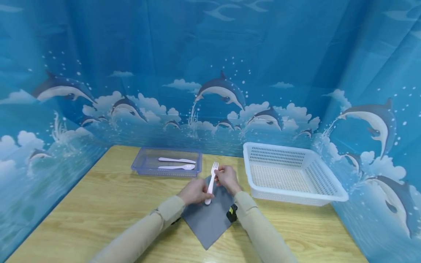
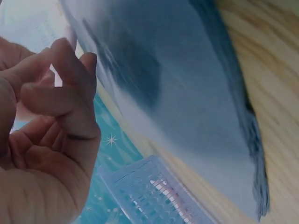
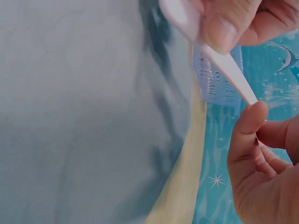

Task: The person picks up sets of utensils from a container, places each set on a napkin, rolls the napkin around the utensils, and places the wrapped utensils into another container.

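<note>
Over a grey cloth (image 1: 208,226), both hands hold a light pink plastic fork (image 1: 211,183) with its tines pointing away from me. My left hand (image 1: 194,191) pinches the handle near its end; its thumb lies on top in the right wrist view. Thumb and fingers of my right hand (image 1: 227,178) pinch the fork's neck just below the tines. The cloth lies spread on the table with one corner toward me. In the left wrist view, my left hand (image 2: 56,135) hides most of the fork.
A translucent purple basket (image 1: 144,168) at the back left holds a pink knife (image 1: 177,160) and a pink spoon (image 1: 177,167). To the right stands a larger white perforated basket (image 1: 296,195). Dolphin-printed curtains (image 1: 197,44) border the wooden table (image 1: 88,204) behind and at both sides.
</note>
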`<act>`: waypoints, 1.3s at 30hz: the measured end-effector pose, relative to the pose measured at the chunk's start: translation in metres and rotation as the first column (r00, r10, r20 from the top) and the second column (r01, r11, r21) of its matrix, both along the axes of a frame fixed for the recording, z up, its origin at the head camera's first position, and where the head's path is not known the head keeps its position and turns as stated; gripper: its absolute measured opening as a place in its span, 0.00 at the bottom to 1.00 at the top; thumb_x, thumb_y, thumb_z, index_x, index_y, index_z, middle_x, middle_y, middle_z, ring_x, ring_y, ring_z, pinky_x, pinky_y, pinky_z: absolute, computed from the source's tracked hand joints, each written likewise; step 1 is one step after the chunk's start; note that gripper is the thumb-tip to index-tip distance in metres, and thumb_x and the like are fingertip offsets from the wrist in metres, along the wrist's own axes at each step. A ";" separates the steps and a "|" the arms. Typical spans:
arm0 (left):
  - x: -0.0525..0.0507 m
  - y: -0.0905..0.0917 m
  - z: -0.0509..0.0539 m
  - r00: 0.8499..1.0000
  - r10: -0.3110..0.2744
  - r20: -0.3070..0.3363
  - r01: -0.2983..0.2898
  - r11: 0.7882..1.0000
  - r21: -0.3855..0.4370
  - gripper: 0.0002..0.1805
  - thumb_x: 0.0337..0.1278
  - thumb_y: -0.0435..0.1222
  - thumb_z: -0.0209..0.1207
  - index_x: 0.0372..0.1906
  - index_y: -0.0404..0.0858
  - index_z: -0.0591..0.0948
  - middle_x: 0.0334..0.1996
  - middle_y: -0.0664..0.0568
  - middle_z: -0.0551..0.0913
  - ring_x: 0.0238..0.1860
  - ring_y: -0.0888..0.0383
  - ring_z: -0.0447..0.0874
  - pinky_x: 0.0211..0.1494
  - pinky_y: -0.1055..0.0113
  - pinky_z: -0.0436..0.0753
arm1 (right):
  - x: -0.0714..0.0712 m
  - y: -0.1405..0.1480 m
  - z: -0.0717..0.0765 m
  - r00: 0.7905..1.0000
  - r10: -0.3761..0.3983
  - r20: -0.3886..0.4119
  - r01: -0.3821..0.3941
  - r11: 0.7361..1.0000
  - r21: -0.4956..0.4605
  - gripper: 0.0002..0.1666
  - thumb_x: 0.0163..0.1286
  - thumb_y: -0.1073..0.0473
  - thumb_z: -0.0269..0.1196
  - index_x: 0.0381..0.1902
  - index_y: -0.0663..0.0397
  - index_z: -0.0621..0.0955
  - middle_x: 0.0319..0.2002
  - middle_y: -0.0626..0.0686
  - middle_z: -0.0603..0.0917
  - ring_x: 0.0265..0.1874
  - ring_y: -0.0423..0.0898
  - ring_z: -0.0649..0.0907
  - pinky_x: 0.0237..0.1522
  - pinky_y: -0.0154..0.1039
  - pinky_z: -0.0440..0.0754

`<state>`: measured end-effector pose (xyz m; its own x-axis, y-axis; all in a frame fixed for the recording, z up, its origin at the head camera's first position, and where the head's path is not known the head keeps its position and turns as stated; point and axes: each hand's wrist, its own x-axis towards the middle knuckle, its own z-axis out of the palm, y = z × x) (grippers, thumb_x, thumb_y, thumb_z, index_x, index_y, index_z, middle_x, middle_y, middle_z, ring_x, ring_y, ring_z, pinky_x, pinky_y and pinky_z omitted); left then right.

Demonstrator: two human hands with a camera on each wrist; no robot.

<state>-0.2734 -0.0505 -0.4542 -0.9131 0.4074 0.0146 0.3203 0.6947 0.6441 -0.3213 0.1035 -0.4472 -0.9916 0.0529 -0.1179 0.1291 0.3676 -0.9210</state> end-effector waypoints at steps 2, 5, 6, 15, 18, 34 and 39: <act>0.000 0.001 -0.003 1.000 0.012 -0.023 -0.013 1.000 -0.023 0.17 0.51 0.42 0.71 0.14 0.42 0.80 0.07 0.61 0.73 0.09 0.67 0.70 0.12 0.74 0.66 | -0.002 0.000 -0.002 1.000 0.001 0.007 -0.001 1.000 -0.009 0.09 0.71 0.63 0.59 0.43 0.65 0.81 0.25 0.54 0.83 0.18 0.39 0.79 0.22 0.37 0.84; 0.001 0.003 -0.007 0.997 0.014 -0.071 -0.018 0.998 -0.053 0.18 0.50 0.42 0.71 0.13 0.42 0.78 0.08 0.60 0.72 0.11 0.66 0.68 0.14 0.73 0.66 | -0.005 -0.001 -0.006 1.000 0.002 0.011 -0.002 1.000 -0.022 0.09 0.71 0.63 0.59 0.43 0.66 0.80 0.24 0.54 0.82 0.18 0.39 0.80 0.19 0.34 0.82; 0.002 0.004 -0.008 0.996 0.010 -0.091 -0.015 0.998 -0.064 0.19 0.50 0.42 0.71 0.14 0.42 0.77 0.09 0.60 0.72 0.11 0.65 0.68 0.14 0.73 0.66 | -0.006 -0.002 -0.007 1.000 0.003 0.011 -0.003 1.000 -0.022 0.10 0.71 0.63 0.59 0.43 0.66 0.80 0.24 0.54 0.82 0.18 0.39 0.80 0.19 0.34 0.82; 0.005 0.010 -0.014 0.980 0.033 -0.196 -0.072 0.979 -0.192 0.19 0.46 0.44 0.70 0.15 0.45 0.72 0.12 0.58 0.72 0.14 0.63 0.68 0.16 0.69 0.67 | -0.014 -0.006 -0.014 0.998 -0.001 0.056 0.003 1.000 -0.030 0.08 0.70 0.66 0.60 0.43 0.67 0.78 0.20 0.53 0.80 0.16 0.39 0.80 0.18 0.33 0.82; 0.006 0.013 -0.013 0.974 0.077 -0.213 -0.128 0.963 -0.238 0.18 0.43 0.44 0.69 0.13 0.46 0.71 0.12 0.57 0.72 0.14 0.61 0.68 0.16 0.67 0.67 | -0.016 -0.007 -0.015 0.996 0.000 0.088 0.000 1.000 0.002 0.08 0.69 0.66 0.60 0.43 0.65 0.77 0.20 0.53 0.80 0.16 0.39 0.79 0.18 0.33 0.82; 0.005 0.023 -0.015 0.974 0.050 -0.220 -0.116 0.947 -0.299 0.15 0.43 0.46 0.66 0.15 0.46 0.72 0.12 0.58 0.72 0.15 0.60 0.69 0.17 0.67 0.67 | -0.018 -0.007 -0.025 0.995 0.011 0.102 -0.024 0.991 0.128 0.06 0.66 0.65 0.63 0.37 0.64 0.79 0.16 0.51 0.80 0.12 0.38 0.77 0.12 0.29 0.74; 0.004 0.023 -0.017 0.972 0.032 -0.234 -0.103 0.949 -0.298 0.17 0.44 0.45 0.65 0.14 0.46 0.70 0.12 0.56 0.71 0.15 0.59 0.68 0.17 0.67 0.66 | -0.019 -0.008 -0.029 0.994 0.001 0.105 -0.016 0.990 0.139 0.05 0.66 0.65 0.64 0.36 0.62 0.79 0.17 0.51 0.79 0.13 0.38 0.76 0.12 0.29 0.75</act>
<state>-0.2699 -0.0279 -0.4709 -0.9262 0.3618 0.1060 0.3764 0.8717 0.3137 -0.3398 0.0960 -0.4763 -0.9747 0.0676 -0.2129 0.2182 0.4932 -0.8421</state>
